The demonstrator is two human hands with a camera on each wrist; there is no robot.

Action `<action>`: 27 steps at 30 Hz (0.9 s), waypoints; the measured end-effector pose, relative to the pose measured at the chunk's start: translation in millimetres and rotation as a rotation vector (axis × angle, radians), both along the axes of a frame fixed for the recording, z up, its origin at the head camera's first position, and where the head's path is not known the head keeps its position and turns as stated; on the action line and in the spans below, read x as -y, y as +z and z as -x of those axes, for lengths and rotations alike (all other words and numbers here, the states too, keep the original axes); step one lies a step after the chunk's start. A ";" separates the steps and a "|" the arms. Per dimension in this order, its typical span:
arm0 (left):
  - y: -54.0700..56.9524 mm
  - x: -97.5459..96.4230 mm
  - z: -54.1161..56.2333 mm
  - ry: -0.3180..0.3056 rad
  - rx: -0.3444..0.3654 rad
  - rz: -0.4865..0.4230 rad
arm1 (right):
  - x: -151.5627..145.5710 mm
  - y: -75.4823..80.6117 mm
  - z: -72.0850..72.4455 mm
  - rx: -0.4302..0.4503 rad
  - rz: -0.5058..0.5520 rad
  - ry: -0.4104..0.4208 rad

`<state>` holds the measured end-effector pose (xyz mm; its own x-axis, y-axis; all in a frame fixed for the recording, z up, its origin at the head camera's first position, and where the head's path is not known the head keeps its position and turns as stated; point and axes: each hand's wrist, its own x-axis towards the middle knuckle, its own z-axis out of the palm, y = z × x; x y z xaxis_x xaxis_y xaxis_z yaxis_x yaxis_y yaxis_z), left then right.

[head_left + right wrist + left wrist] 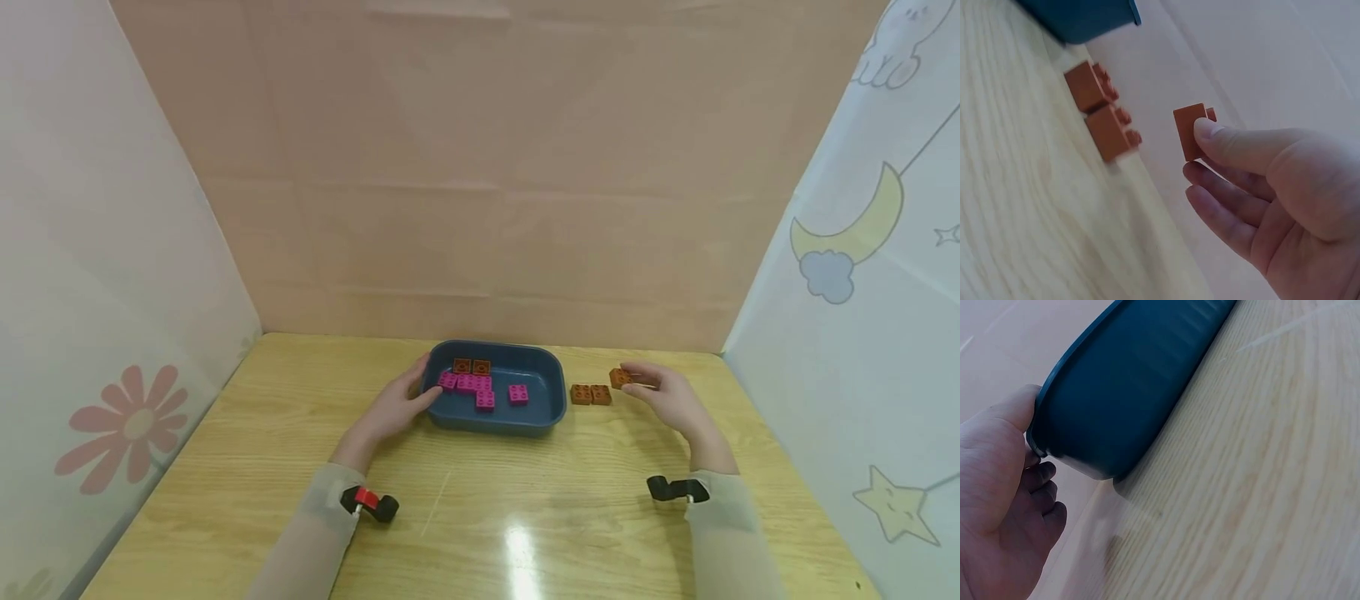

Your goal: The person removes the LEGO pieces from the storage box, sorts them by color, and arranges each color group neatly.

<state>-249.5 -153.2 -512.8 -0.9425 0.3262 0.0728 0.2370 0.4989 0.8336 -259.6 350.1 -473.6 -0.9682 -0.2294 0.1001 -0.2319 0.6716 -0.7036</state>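
Note:
My left hand (396, 407) grips the left end of a dark blue plastic tray (495, 423), its thumb over the rim. In the left wrist view the thumb and a finger pinch the tray's rim (1054, 378). Inside the tray lie several magenta building bricks (485, 400) and two brown bricks (482, 367) at the back left. My right hand (663, 398) holds an orange-brown building brick (1190, 130) between thumb and fingers, raised above the table. Two more orange-brown bricks (1107, 132) sit side by side on the table, between that hand and the tray.
The wooden table (525, 500) reaches back to a plain tan backdrop (480, 208). Printed sheets stand at both sides, with a flower (137, 423) on the left and a moon (855, 237) on the right. Each wrist wears a small black camera mount (678, 489).

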 end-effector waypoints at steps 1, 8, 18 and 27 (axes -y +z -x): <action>0.3 0.2 0.0 0.000 0.000 0.002 | -3.0 -1.6 0.7 0.007 -0.006 -0.003; -0.2 0.5 -0.8 0.003 0.007 0.008 | -11.2 -9.9 2.3 0.040 -0.036 -0.007; 0.5 0.2 -1.4 0.008 0.004 0.003 | -11.3 -22.1 3.5 0.099 -0.032 -0.019; 3.6 -0.8 -2.2 0.017 0.017 -0.002 | -7.7 -23.2 4.4 0.116 -0.018 0.004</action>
<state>-247.3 -152.4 -509.2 -0.9491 0.3098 0.0575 0.2143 0.5007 0.8387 -264.0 357.8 -496.8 -0.9722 -0.2336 -0.0170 -0.1518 0.6835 -0.7140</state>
